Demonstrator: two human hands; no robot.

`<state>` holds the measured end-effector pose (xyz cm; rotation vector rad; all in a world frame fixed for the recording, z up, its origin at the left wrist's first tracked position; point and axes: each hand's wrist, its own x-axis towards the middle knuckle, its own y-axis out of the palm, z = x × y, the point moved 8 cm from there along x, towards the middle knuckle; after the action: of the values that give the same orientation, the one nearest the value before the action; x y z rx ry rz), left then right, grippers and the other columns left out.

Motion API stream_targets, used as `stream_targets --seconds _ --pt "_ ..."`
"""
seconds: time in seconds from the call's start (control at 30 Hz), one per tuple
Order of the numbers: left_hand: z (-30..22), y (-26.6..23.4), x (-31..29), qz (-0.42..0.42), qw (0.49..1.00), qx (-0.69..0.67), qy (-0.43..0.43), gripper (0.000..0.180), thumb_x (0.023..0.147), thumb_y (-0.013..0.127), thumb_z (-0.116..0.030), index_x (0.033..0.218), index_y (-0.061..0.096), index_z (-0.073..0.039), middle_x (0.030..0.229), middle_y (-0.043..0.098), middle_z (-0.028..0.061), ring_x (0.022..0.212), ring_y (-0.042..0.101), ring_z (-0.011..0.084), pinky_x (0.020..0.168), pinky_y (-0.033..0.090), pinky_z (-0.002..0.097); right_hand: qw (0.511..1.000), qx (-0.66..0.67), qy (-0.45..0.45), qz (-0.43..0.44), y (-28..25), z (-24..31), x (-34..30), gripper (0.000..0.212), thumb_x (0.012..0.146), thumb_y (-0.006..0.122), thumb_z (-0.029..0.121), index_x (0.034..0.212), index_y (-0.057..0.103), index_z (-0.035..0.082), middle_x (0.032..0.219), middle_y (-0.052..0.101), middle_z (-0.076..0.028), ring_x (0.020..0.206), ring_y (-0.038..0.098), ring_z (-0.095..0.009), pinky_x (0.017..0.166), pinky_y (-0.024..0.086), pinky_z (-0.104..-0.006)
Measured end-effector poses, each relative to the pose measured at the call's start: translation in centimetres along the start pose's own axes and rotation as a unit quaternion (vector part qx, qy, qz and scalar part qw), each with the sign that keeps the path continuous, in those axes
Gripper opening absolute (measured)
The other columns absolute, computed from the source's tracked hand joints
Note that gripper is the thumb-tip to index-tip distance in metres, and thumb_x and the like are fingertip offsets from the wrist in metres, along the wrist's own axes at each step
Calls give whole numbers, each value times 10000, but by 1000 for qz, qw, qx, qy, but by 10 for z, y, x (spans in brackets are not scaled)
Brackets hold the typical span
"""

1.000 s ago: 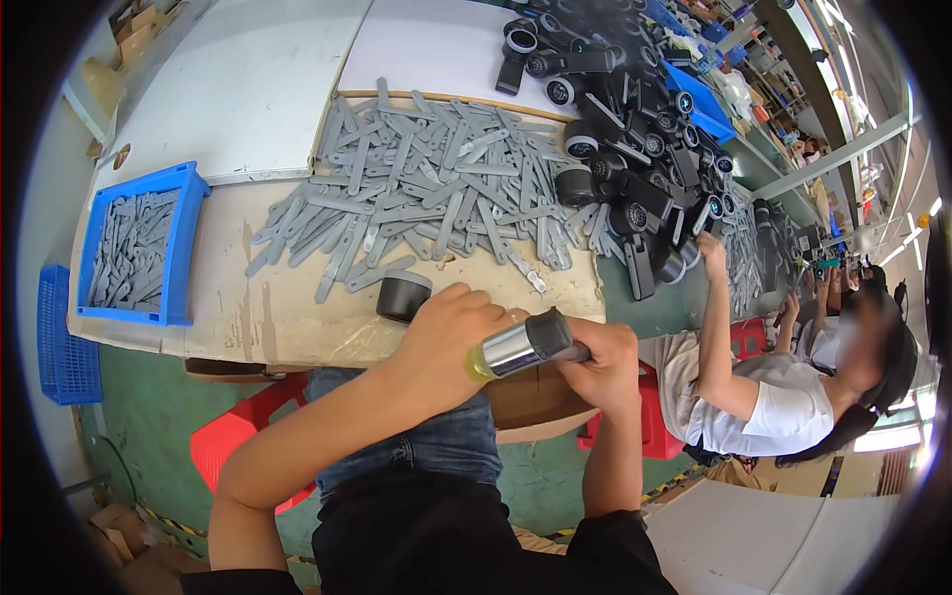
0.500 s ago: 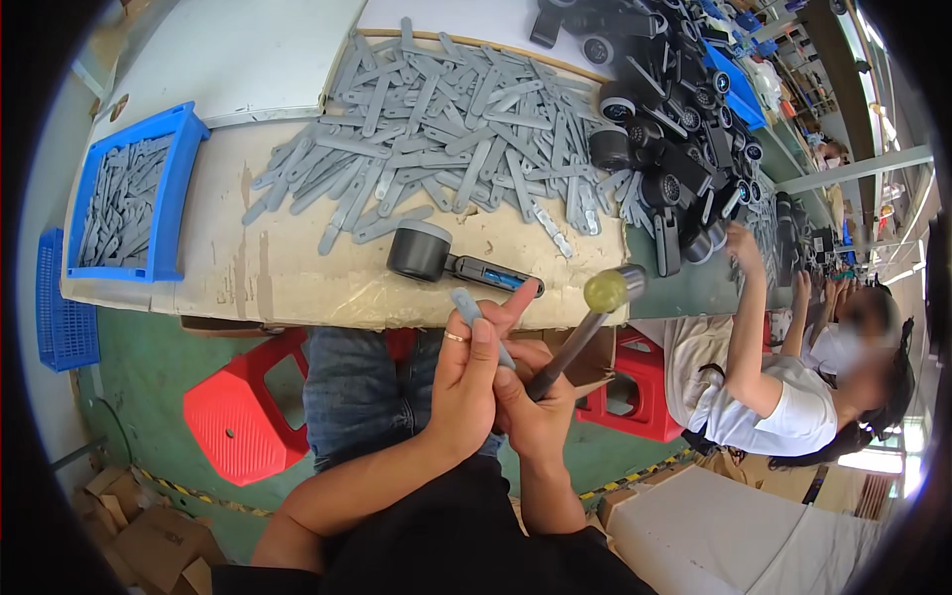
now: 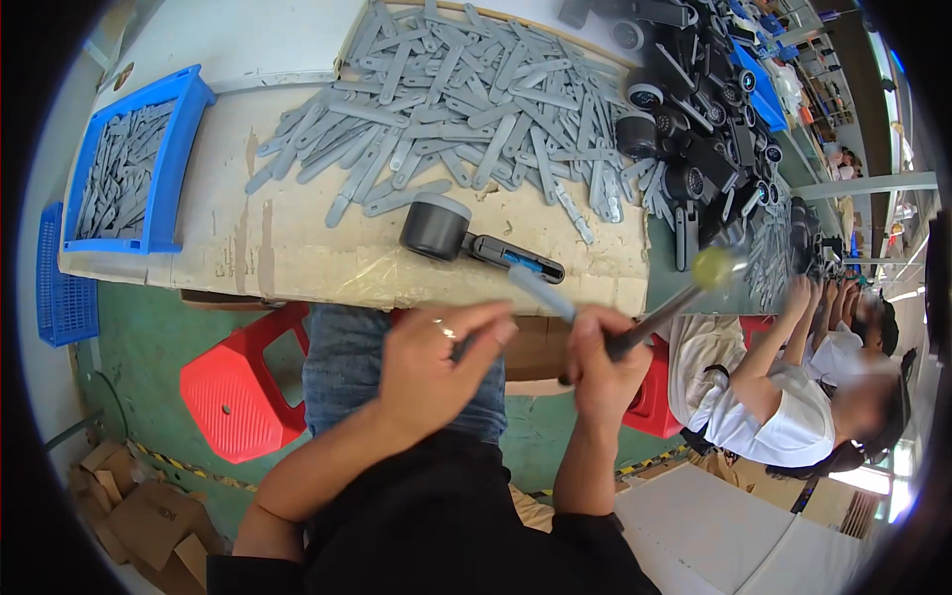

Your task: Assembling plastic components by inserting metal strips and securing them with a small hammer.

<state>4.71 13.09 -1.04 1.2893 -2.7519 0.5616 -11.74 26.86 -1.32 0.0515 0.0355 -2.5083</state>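
Left hand (image 3: 441, 362): ringed, blurred, above the lap, touching neither counter nor device; thumb and fingers parted around a dark patch – whether it grips anything, cannot tell.
Right hand (image 3: 607, 372): grip closed on a yellow-faced hammer (image 3: 662, 319), head raised; one loose grey strip (image 3: 540, 292) pinched in the same fist, jutting leftward.
Black device (image 3: 436, 230), one: round head, long handle with blue showing inside; lying near the front edge of the cardboard-topped counter (image 3: 317, 266), untouched.
Step in hand, as judged: strip and hammer held together before the device. The next move appears to call for freeing the strip from the hammer fist and a steadying left hand.
Grey strips (image 3: 466, 109), heap: behind the device.
Blue crate (image 3: 178, 178): more strips, counter's left end.
Black devices (image 3: 709, 159), pile: right, beyond the heap.
Co-worker (image 3: 793, 416), white-shirted: far right.
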Motion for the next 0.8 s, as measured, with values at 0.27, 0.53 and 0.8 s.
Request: stream_targets --seconds 0.27,0.53,0.8 --pt "-4 -16 71 42 933 254 252 628 735 875 -235 1295 645 -68 1243 682 102 1220 597 331 1065 456 484 988 -136 57 38 14 -19 46 194 968 787 141 1113 784 11 739 588 74 658 458 -17 567 343 -203" --pt "12 -15 80 69 951 184 239 590 721 892 -162 1252 655 -62 1211 676 153 1161 633 362 982 534 456 974 -209 -8 89 30 -7 55 169 951 789 105 1096 795 18 728 572 78 675 444 -28 598 344 -212" --pt "5 -7 77 83 894 245 366 270 786 855 -193 1014 758 -84 1072 761 -3 1125 667 242 934 536 417 952 -255 70 155 32 -6 68 215 952 787 163 1114 784 22 680 529 74 621 425 -25 541 325 -232"
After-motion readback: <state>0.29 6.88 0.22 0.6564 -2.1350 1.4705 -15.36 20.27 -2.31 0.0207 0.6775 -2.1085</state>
